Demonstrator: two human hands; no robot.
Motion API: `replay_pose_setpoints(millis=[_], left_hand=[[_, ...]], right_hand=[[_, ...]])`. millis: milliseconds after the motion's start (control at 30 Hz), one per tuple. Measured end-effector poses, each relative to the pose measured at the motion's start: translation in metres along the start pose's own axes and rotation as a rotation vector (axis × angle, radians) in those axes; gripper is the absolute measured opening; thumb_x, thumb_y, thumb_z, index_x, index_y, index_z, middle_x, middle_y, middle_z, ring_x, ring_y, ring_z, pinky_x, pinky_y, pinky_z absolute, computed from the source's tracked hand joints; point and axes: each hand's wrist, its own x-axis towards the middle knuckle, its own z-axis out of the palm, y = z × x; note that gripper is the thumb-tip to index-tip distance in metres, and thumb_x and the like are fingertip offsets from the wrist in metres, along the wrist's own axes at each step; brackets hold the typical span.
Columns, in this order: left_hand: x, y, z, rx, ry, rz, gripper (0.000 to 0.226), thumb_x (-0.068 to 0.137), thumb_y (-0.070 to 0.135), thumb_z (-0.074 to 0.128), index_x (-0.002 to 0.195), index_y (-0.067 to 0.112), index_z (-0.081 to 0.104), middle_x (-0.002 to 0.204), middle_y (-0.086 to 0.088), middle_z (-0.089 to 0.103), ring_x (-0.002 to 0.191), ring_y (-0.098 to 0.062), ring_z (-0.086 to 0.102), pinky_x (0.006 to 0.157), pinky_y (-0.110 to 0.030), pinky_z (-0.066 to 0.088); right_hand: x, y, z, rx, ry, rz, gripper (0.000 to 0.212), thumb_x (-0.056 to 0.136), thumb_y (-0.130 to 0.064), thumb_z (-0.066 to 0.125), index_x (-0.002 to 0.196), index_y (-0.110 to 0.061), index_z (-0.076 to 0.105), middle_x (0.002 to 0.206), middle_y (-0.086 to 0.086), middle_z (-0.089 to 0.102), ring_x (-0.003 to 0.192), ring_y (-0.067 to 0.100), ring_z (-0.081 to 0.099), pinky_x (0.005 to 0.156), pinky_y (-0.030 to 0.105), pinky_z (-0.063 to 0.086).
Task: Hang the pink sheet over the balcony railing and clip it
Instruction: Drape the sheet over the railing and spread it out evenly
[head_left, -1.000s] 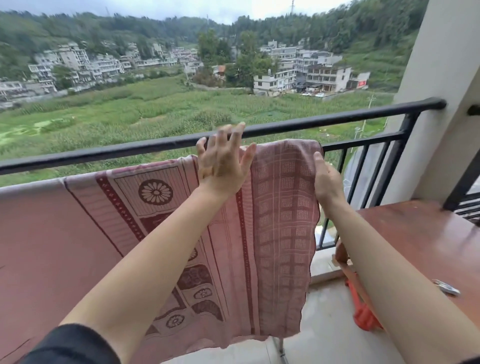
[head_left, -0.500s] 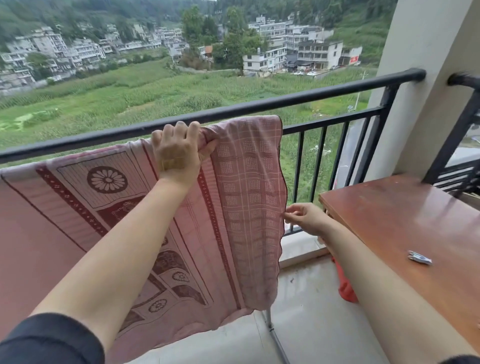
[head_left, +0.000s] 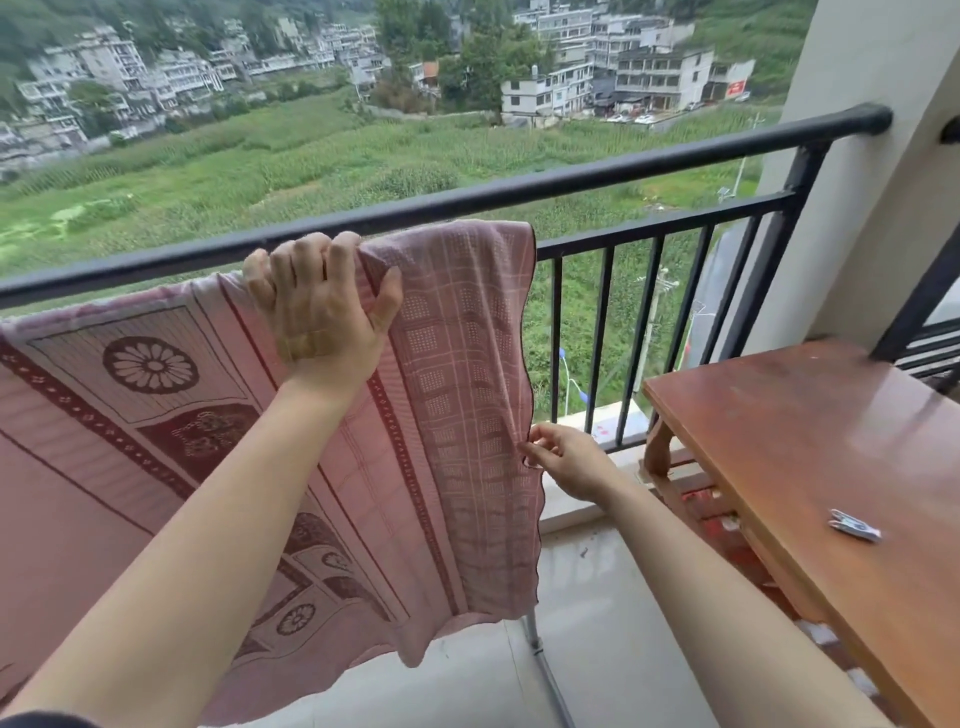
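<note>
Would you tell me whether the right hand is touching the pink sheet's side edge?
Touching: the head view shows the right hand pinching the pink sheet at its side edge.

One pink sheet (head_left: 291, 441) is counted, draped over one black railing (head_left: 519, 195). Two hands are seen: one left hand (head_left: 324, 312) and one right hand (head_left: 569, 460). One wooden tabletop (head_left: 831, 431) is counted at the right, and on it one clip (head_left: 854, 526) is seen. Seven upright bars (head_left: 602, 332) of the railing are counted between the sheet's edge and the corner post. One pale pillar (head_left: 893, 171) is seen.
</note>
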Motion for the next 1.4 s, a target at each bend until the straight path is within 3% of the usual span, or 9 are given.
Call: replay_pose_setpoints(millis=[167,300,467,633,733,800,900,1067,1400], left_hand=[[-0.01,0.059,0.014,-0.276,0.229,0.082,0.029,0.091,0.042,0.054,0.101,0.016,0.053,0.1,-0.008,0.054,0.097,-0.023,0.049,0.094,-0.039,0.03],[-0.033,0.05,-0.027,-0.548,0.134,0.031,0.055,0.078,0.061,0.07,0.081,0.015,0.04,0.073,-0.007,0.047,0.069,-0.022,0.044,0.066,-0.034,0.041],[-0.092,0.08,-0.01,-0.432,-0.016,-0.075,0.05,0.074,0.047,0.08,0.08,0.015,0.042,0.069,-0.006,0.048,0.063,-0.025,0.046,0.057,-0.038,0.043],[-0.11,0.086,-0.01,-0.464,-0.075,-0.288,0.02,0.077,0.015,0.064,0.09,0.013,0.049,0.073,-0.005,0.056,0.065,-0.021,0.053,0.06,-0.029,0.043],[-0.114,0.088,-0.021,-0.353,-0.161,-0.412,0.017,0.081,0.021,0.059,0.089,0.007,0.059,0.073,-0.004,0.061,0.063,-0.023,0.058,0.055,-0.031,0.045],[-0.119,0.089,-0.039,-0.294,-0.217,-0.48,0.014,0.083,0.022,0.06,0.085,0.008,0.061,0.073,-0.002,0.061,0.063,-0.022,0.058,0.053,-0.027,0.042],[-0.133,0.1,-0.063,-0.205,-0.27,-0.608,0.009,0.084,0.02,0.065,0.083,0.013,0.059,0.072,0.004,0.059,0.06,-0.016,0.054,0.054,-0.022,0.036],[-0.142,0.126,-0.071,-0.046,-0.256,-0.728,0.013,0.087,0.013,0.067,0.078,0.01,0.058,0.068,0.002,0.057,0.056,-0.013,0.046,0.054,-0.019,0.033],[-0.16,0.117,-0.065,0.006,-0.401,-0.905,0.024,0.09,0.009,0.06,0.073,0.016,0.043,0.075,-0.01,0.055,0.066,-0.031,0.052,0.059,-0.03,0.027]], right_hand=[[0.026,0.004,-0.026,-0.024,-0.055,-0.027,0.013,0.093,-0.036,0.067,0.083,-0.029,0.071,0.07,-0.01,0.071,0.07,0.011,0.068,0.077,0.039,0.058],[0.004,-0.072,-0.008,-0.051,-0.303,-0.098,0.015,0.088,-0.033,0.074,0.085,-0.019,0.078,0.063,-0.012,0.064,0.055,-0.002,0.05,0.059,0.018,0.042],[0.008,-0.075,0.001,-0.026,-0.447,-0.223,0.046,0.078,-0.048,0.071,0.085,-0.004,0.063,0.074,0.018,0.061,0.068,0.009,0.049,0.061,0.031,0.043],[0.036,-0.047,-0.009,-0.301,-0.464,-0.213,0.016,0.081,-0.02,0.071,0.077,-0.028,0.058,0.077,-0.008,0.061,0.074,0.015,0.061,0.076,0.035,0.054],[0.052,-0.051,-0.015,-0.208,-0.334,-0.217,0.03,0.088,-0.018,0.067,0.114,-0.027,0.053,0.11,-0.003,0.057,0.09,0.017,0.061,0.089,0.041,0.052],[0.051,-0.07,-0.018,-0.019,-0.447,-0.255,0.05,0.093,-0.009,0.062,0.138,-0.022,0.044,0.13,0.0,0.052,0.107,0.013,0.057,0.095,0.033,0.049],[0.046,-0.096,-0.02,0.201,-0.661,-0.271,0.031,0.096,0.001,0.052,0.12,-0.016,0.061,0.102,-0.016,0.065,0.085,-0.011,0.059,0.075,0.008,0.045],[0.056,-0.086,-0.004,-0.005,-0.329,-0.46,0.025,0.099,-0.035,0.057,0.093,-0.018,0.073,0.08,-0.001,0.073,0.073,0.02,0.065,0.068,0.034,0.05],[0.037,-0.094,0.006,-0.049,-0.186,-0.514,0.025,0.103,-0.037,0.044,0.084,-0.028,0.059,0.077,-0.007,0.06,0.072,0.021,0.056,0.059,0.034,0.042]])
